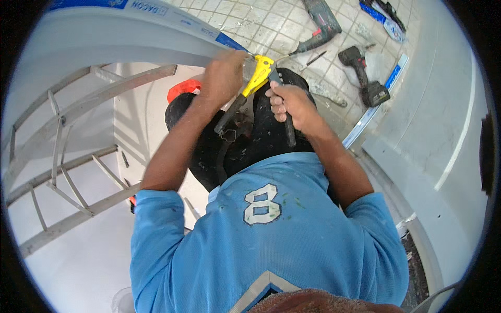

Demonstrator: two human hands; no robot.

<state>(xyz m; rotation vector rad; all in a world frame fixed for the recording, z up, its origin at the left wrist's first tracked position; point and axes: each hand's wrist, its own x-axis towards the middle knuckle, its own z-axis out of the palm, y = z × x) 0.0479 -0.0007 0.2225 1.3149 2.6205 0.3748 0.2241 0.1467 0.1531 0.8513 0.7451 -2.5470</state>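
My right hand (292, 104) is wrapped round the dark-gripped grey handle of a yellow hand riveter (259, 75). The tool's handles are spread apart, and its other black-gripped handle (229, 115) points down over my lap. Beside the riveter's head, my left hand (224, 78) is closed and slightly blurred. Its fingertips are at the end of a long pale panel (156, 39) with blue-printed film; what they pinch, if anything, is hidden. My knees, in black trousers (250, 156), are bent beneath the tool.
An aluminium ladder (83, 117) stands at left, near a red-orange bag (183, 89). On the tiled floor ahead lie a corded drill (322, 26), a cordless drill (362, 75), a thin dark rod (316, 58) and blue-white packaging (383, 21). A blue-and-white strip (373, 107) lies at right beside a grey panel (428, 130).
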